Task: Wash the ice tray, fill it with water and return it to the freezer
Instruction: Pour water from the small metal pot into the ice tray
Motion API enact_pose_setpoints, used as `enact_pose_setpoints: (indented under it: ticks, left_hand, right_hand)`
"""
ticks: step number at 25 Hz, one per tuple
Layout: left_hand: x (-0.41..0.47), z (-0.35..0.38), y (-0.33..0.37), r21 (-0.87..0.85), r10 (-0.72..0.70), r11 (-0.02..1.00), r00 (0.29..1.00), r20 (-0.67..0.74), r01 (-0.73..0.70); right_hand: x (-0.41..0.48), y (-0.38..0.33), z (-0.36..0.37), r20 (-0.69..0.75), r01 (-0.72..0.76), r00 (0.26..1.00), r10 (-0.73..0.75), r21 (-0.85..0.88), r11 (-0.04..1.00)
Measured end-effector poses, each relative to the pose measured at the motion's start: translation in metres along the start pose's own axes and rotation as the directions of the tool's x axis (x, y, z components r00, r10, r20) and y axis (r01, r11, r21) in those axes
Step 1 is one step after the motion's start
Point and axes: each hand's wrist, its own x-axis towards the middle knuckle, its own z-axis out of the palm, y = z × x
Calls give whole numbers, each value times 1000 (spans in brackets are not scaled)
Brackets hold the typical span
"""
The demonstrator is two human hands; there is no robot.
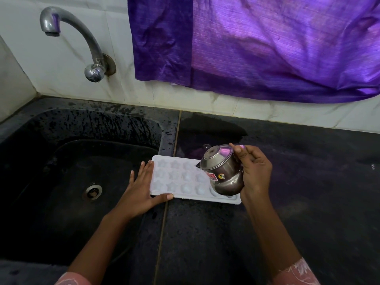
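Observation:
A white ice tray with star and round moulds lies flat on the dark counter just right of the sink. My left hand rests against the tray's left end, fingers straight along the edge and thumb along its near rim. My right hand grips a small steel pot with a sticker on its side, tilted toward the left over the tray's right end. The pot hides the tray's rightmost moulds.
A black sink with a round drain lies to the left, under a steel tap on the white tiled wall. A purple curtain hangs above the wet dark counter.

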Motion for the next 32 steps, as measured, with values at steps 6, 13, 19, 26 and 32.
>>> enact_pose_setpoints:
  ticks: [6,13,19,26,32]
  left_hand:
    - [1,0,0,0,-1,1000,1000,-3,1]
    - [1,0,1,-5,-4,1000,1000,-6,4]
    - [0,-1,2,-2,0,1000,1000,-5,0]
    - [1,-1,2,12,7,1000,1000,-3,-7]
    - [1,0,1,23,17,1000,1000,-19,-17]
  right_hand:
    - [0,-3,1,18,41,999,-40,-34,999]
    - [0,-2,0,12,21,1000,-21,-10,1000]
    - [-3,5,4,-34,-75,996,80,143,987]
    - [-4,10,14,-1,-114,993,116,150,982]
    - [-6,14,25,37,-69,997,67,63,996]
